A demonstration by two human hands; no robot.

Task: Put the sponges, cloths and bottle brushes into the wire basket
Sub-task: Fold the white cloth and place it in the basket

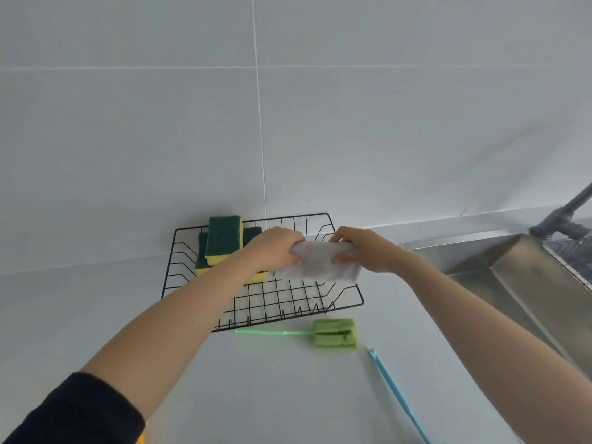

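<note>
A black wire basket (349, 298) stands on the counter against the wall. Green-and-yellow sponges (222, 240) are piled in its left half. Both hands hold a folded white-grey cloth (320, 262) just above the basket's middle: my left hand (275, 248) grips its left end, my right hand (362, 249) its right end. A green bottle brush (334, 333) with a pale green handle lies on the counter just in front of the basket. A blue brush handle (395, 392) lies to its right, its head out of view.
A steel sink (512, 270) with a grey tap (563, 219) sits at the right. The tiled wall rises directly behind the basket. Something yellow (141, 439) peeks out at the bottom edge beside my left sleeve.
</note>
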